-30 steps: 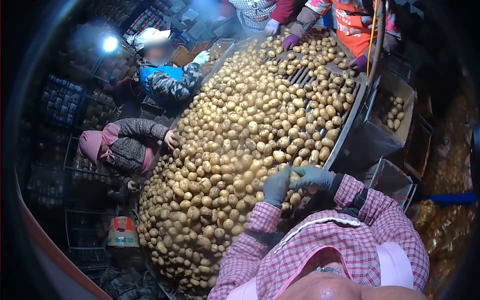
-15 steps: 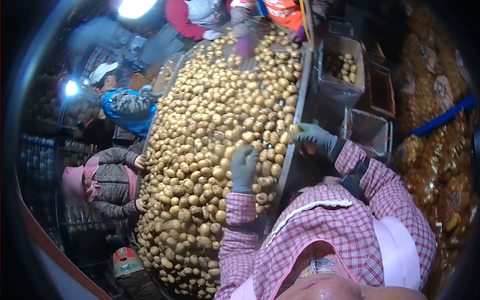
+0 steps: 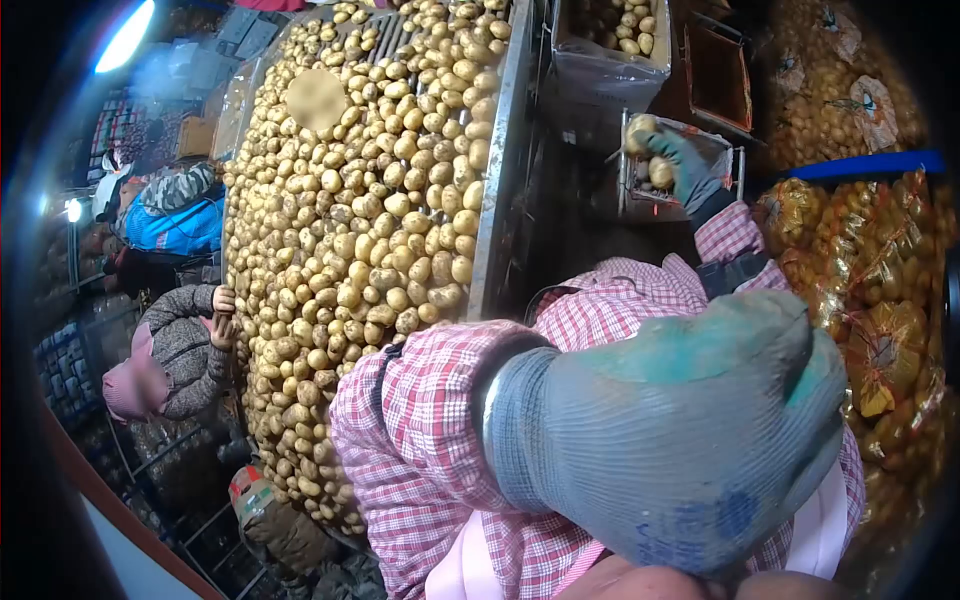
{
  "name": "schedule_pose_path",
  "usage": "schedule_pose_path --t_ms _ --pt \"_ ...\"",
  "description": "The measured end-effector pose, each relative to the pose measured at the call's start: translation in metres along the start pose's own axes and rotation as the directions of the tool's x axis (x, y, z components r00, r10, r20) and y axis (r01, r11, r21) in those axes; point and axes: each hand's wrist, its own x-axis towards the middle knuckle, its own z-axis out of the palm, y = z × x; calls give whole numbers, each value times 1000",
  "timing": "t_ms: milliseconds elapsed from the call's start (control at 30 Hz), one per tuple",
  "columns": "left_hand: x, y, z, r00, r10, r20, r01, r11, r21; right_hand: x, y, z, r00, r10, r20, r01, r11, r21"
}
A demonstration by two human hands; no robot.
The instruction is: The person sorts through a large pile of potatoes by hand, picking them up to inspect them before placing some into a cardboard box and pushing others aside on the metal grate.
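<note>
In a grey-green glove, my right hand (image 3: 682, 168) is closed around potatoes (image 3: 640, 133) at the far side of a small lined crate (image 3: 725, 160). A second potato (image 3: 660, 172) shows just below its fingers, over the crate's opening. My left hand (image 3: 660, 430), in a grey knitted glove with a green patch, is large and close to the camera in front of my chest. Its back faces me and the fingers curl away, so whatever it may hold is hidden. Many loose potatoes (image 3: 370, 210) cover the sorting table to the left.
A metal rail (image 3: 497, 190) edges the table on my side. Behind the small crate stand a larger lined bin (image 3: 610, 70) with potatoes and a brown crate (image 3: 718, 80). Filled net sacks (image 3: 880, 300) lie at right beside a blue bar (image 3: 860, 165). A co-worker in pink headwear (image 3: 135, 385) stands opposite.
My right hand has moved from the table's edge to the small crate, carrying potatoes. My left hand has lifted off the potato pile toward my chest. The view has turned rightward.
</note>
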Motion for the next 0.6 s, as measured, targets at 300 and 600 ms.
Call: schedule_pose_path --t_ms 300,600 --pt "47 -32 30 987 34 155 -23 997 -68 12 -51 -110 969 -85 -230 81 996 -28" --pt "62 -61 31 980 -7 200 27 995 -94 35 -71 -167 938 26 -347 -30 1000 -5"
